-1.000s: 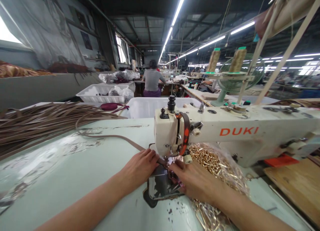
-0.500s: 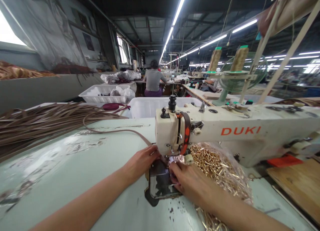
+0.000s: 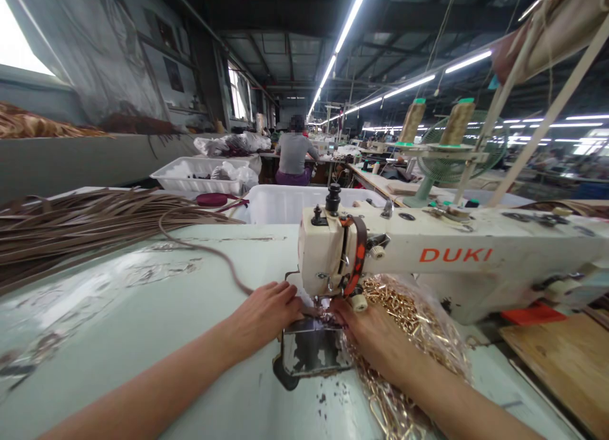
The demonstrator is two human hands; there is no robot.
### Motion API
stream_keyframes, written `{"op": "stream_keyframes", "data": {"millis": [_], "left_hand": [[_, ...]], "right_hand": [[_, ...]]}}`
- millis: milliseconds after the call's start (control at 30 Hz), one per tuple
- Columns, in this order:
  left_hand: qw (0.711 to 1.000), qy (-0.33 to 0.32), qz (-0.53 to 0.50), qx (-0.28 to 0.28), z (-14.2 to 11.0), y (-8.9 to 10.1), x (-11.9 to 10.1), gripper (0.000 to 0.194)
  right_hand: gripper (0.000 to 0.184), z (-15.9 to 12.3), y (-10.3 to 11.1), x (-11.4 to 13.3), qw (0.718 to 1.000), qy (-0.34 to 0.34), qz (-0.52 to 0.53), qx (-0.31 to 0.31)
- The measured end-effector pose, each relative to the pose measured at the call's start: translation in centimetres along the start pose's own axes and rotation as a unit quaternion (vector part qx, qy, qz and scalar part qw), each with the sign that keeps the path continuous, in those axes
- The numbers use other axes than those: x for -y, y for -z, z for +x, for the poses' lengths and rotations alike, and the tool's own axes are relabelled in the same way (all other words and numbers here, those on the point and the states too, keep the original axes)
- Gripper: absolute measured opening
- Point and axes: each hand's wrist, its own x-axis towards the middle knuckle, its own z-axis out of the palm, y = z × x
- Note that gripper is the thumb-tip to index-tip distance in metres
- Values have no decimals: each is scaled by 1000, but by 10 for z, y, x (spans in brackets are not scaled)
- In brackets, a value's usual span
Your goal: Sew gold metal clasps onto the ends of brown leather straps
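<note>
A white sewing machine [image 3: 397, 246] stands before me, its needle area low over the dark metal base plate [image 3: 314, 351]. My left hand [image 3: 269, 313] is closed on a narrow brown strap [image 3: 214, 253] just left of the presser foot. The strap trails back from it across the table, and a short bit shows between my fingers and the foot. Right of the needle, my right hand [image 3: 368, 332] reaches in with bent, closed fingers; their tips, and whatever they pinch, are hidden near the foot. Beside that forearm lies a clear bag of gold-coloured metal hardware [image 3: 419, 319].
A pile of brown straps [image 3: 80, 227] covers the table's left back. White plastic bins [image 3: 266, 202] stand beyond the edge. At right are a wooden board [image 3: 561, 351], a red item [image 3: 533, 314] and thread cones [image 3: 412, 123]. A person [image 3: 292, 155] sits farther off, back turned.
My left hand has shifted slightly left and down, drawing the strap lower. My right hand has moved up and back toward the presser foot, uncovering more of the base plate.
</note>
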Motion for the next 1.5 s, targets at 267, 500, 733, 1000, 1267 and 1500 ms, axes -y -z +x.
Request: {"op": "stream_keyframes", "data": {"millis": [267, 500, 733, 1000, 1267, 1500], "left_hand": [[969, 195, -151, 2, 5, -8, -16, 13], [952, 207, -226, 3, 17, -21, -12, 14], [977, 153, -151, -3, 12, -23, -17, 25], [977, 207, -55, -9, 1, -9, -8, 11], [989, 144, -37, -3, -8, 3, -9, 17], [990, 1, -136, -25, -2, -20, -19, 31]], "right_hand": [[14, 8, -1, -12, 990, -123, 68, -30], [4, 10, -13, -22, 973, -177, 144, -40], [9, 12, -8, -21, 973, -192, 129, -6], [36, 13, -1, -19, 973, -177, 149, 20], [43, 10, 4, -22, 978, -144, 154, 6], [8, 12, -7, -26, 982, -125, 143, 11]]}}
